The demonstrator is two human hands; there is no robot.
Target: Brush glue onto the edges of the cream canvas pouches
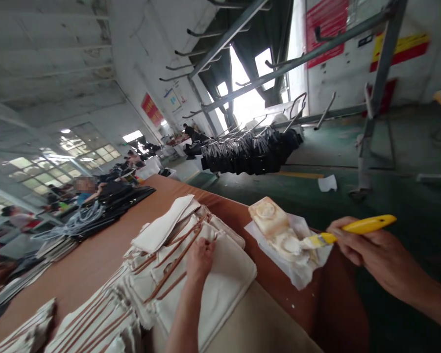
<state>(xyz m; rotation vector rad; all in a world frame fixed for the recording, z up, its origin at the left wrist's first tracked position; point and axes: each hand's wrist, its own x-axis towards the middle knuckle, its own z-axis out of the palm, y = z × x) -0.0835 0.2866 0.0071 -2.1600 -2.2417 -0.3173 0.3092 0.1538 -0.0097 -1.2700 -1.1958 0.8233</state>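
My right hand is closed round a yellow-handled brush. The bristle end rests at a glue-caked container with white paste, which sits on a crumpled white sheet at the table's right edge. Over the pile of cream fabric pieces with brown straps, my left hand is closed, its fingertips at the edge of the top cream piece. Whether those fingers pinch that edge or a strap is hard to make out. A loose cream flap lies at the far side of the pile.
More strapped cream pieces are stacked at the near left of the brown table. Black pieces with clear cords lie at its left edge. Beyond stands a metal rack with black items. Other people sit farther left.
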